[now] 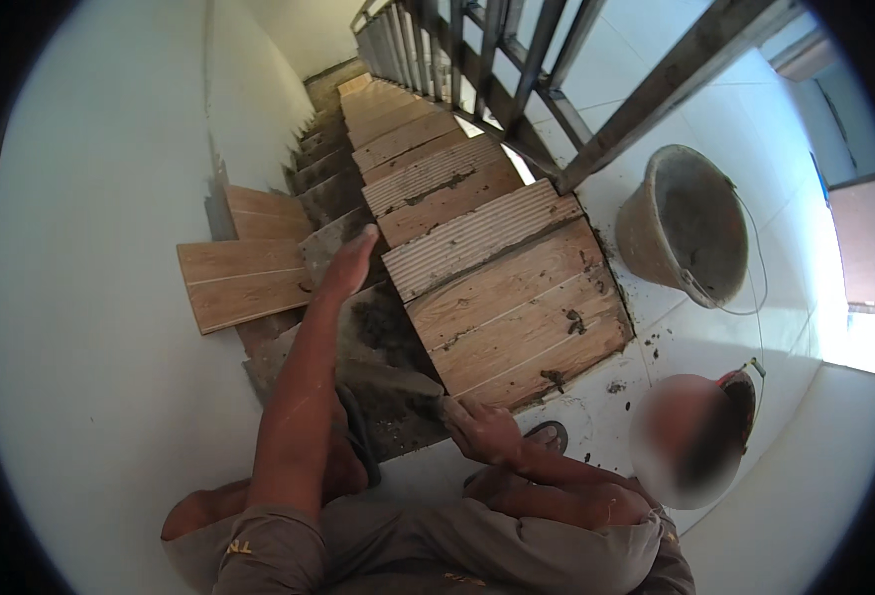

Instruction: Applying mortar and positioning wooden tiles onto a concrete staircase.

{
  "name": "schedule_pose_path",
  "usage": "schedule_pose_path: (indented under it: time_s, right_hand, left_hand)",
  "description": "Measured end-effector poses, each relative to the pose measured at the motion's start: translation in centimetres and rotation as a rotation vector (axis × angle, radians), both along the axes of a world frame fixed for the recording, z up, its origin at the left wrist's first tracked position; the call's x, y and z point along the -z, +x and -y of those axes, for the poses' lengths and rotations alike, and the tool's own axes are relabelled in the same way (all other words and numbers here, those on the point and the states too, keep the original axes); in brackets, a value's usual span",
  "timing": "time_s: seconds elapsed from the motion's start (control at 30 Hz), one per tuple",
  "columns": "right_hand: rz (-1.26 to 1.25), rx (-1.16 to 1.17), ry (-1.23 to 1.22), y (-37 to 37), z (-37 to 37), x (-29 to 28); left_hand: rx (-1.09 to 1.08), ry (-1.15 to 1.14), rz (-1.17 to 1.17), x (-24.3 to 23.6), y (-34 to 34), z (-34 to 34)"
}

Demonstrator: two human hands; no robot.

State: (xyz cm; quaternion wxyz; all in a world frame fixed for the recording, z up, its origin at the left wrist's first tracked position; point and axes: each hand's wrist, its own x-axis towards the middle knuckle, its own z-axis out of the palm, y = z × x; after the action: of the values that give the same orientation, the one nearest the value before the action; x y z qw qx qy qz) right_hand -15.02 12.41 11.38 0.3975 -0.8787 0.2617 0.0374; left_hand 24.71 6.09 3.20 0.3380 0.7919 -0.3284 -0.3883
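A wood-look tile tread [527,317] with pale joint lines and dark mortar crumbs covers the nearest step. A ribbed tile strip [482,241] runs along its far edge. My left hand [351,263] reaches over the bare steps, fingers stretched out, close to the left end of that strip; I cannot tell whether it touches. Beside the near left corner of the tread is my right hand [484,429], its fingers extended and dusty grey at the tips. Nothing shows in either hand, though their undersides are hidden.
Two loose wood-look tiles [244,283] lean by the left wall. Bare, rough steps [383,322] descend beside the tiled ones. A metal railing [532,74] borders the right. On the white floor stand a grey bucket [636,223] and a second, partly blurred container [742,407].
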Motion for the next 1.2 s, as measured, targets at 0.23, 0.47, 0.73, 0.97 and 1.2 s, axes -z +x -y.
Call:
schedule_pose_path:
  time_s: [0.23,0.47,0.73,0.97,1.2]
  right_hand:
    - [0.031,0.077,-0.047,-3.6,-0.9,2.4]
    - [0.111,0.382,-0.012,-7.3,0.5,2.1]
    - [0.086,1.050,0.148,-12.2,3.6,0.0]
    - [0.031,1.305,0.294,-18.0,5.2,-0.5]
    - [-0.051,1.128,0.323,-15.8,3.3,-0.9]
  left_hand:
    - [0.098,0.085,-0.011,-2.5,-0.1,1.0]
    - [0.328,0.105,0.396,-2.8,-5.8,4.4]
    - [0.617,0.066,0.459,-2.4,-10.9,12.2]
    - [0.616,0.035,0.494,-0.9,-13.4,15.9]
    - [0.626,0.066,0.496,-1.2,-14.1,15.5]
